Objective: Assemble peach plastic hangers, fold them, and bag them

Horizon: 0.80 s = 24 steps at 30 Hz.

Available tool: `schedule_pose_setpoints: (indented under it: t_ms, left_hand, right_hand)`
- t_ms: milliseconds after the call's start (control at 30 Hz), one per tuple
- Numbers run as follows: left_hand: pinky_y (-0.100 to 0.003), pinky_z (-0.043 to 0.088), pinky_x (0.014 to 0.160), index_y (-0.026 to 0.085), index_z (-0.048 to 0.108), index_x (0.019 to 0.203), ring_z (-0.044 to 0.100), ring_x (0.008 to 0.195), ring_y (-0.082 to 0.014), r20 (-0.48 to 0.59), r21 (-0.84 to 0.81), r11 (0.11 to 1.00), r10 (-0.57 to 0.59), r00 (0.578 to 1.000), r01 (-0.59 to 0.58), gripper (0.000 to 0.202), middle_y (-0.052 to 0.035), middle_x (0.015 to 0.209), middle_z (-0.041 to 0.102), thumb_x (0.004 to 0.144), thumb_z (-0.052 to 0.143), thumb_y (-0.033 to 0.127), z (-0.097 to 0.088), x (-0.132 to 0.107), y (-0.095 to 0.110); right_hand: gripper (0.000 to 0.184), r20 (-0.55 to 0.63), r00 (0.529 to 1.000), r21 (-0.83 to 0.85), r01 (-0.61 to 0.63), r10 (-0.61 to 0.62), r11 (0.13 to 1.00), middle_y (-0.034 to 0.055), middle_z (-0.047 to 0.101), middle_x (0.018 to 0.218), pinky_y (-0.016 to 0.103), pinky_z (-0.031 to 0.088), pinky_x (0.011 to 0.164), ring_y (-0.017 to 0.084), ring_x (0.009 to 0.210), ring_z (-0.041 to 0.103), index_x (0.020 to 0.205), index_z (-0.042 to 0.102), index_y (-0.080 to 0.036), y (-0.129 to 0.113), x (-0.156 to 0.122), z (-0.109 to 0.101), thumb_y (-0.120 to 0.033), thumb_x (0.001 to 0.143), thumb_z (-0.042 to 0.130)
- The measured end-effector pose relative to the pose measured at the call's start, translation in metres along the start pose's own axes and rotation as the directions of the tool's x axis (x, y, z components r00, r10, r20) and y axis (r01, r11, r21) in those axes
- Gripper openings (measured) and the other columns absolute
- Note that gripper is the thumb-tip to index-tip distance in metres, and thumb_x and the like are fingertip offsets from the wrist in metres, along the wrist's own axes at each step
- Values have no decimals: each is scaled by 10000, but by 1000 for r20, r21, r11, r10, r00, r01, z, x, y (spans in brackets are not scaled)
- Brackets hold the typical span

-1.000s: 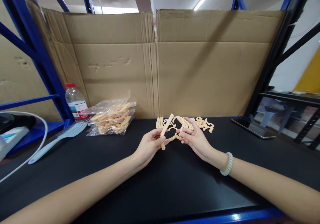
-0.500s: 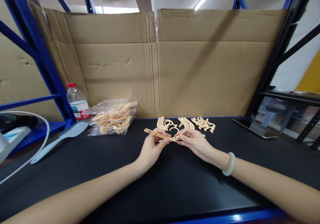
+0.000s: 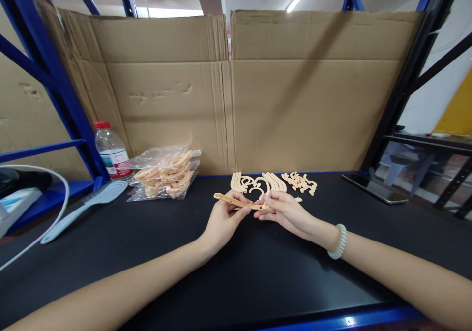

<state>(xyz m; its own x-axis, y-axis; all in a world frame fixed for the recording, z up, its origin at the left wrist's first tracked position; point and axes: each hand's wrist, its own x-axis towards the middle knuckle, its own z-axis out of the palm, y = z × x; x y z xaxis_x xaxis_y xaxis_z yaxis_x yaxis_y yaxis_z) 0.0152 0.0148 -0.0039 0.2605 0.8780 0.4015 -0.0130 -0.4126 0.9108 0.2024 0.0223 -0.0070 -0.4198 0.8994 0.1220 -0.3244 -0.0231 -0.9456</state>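
Hands: two — the left hand (image 3: 223, 220) grips one long beige strip (image 3: 233, 200); the right hand (image 3: 289, 213) pinches one small pale piece (image 3: 264, 205), partly hidden by its fingers, at the strip's right end.
Held strip: above the near-middle of the black table (image 3: 258, 277), tilted slightly down to the right.
Curved strips: two groups beyond the hands, a left group (image 3: 236, 182) and a right group (image 3: 278, 181), each about four — overlap prevents a sure count.
Hooks: at least two curved hooks (image 3: 254, 190) between those groups.
Small parts: one heap of small beige parts (image 3: 299, 182), far right of the groups, too tangled to count.
Plastic bags: a stack of clear bags (image 3: 158, 155) at far left, number unclear, with beige pieces (image 3: 171, 177) inside.
Bottle: one red-capped bottle (image 3: 111, 153), left of the bags; its fill level is unclear.
Brush: one pale-blue hairbrush (image 3: 105, 195), nearer than the bottle.
Phone: one dark phone (image 3: 374, 188), far right.
Wristband: one pale coil (image 3: 337, 241), right wrist.
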Motion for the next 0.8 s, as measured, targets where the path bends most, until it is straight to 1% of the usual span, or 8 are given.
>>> schedule_pose_setpoints:
  t_ms: [133,233,400,500,667,800]
  left_hand:
    - [-320,493,845,176,541,803,672,937,-206,13,-18,1000,8,1000,-8,141,5,800,643,772,671,218,1,0,1]
    - [-316,492,831,169,559,784,668,911,-201,8,19,1000,16,1000,-16,132,4,794,625,770,676,227,1,-1,1]
    - [-294,500,751,169,574,762,658,838,-185,15,57,998,20,1000,-21,140,5,770,607,762,685,254,2,-2,2]
    - [-294,499,712,170,575,762,655,815,-191,26,76,997,11,1000,-13,159,-4,765,617,758,695,276,2,-3,2]
    - [-295,498,710,169,577,780,655,812,-189,62,73,997,33,998,-37,160,-19,806,646,761,696,274,0,-4,1]
    - [-295,499,717,169,570,774,661,821,-192,60,73,997,29,998,-33,160,-25,818,654,760,699,263,1,-4,-1]
  right_hand:
    - [292,-4,1000,-12,4,-4,1000,67,671,942,355,517,802,181,785,690,811,588,-151,1,1,-1,-403,763,728]
    - [311,-14,1000,-11,9,-9,1000,66,676,929,346,520,783,170,756,687,811,581,-151,3,2,-1,-410,745,740]
    - [324,-26,999,-33,36,-37,999,57,688,874,310,525,721,140,685,669,787,558,-150,4,1,-1,-412,738,744]
    - [326,-33,998,-34,44,-45,998,50,695,843,297,520,693,130,659,657,754,528,-159,4,1,-1,-398,732,750]
    - [347,-52,997,-49,48,-51,998,36,692,809,292,506,660,128,641,647,734,497,-172,5,0,0,-399,714,759]
    - [358,-60,996,-72,56,-61,996,13,674,730,268,481,606,123,604,637,731,490,-176,5,1,1,-404,700,764]
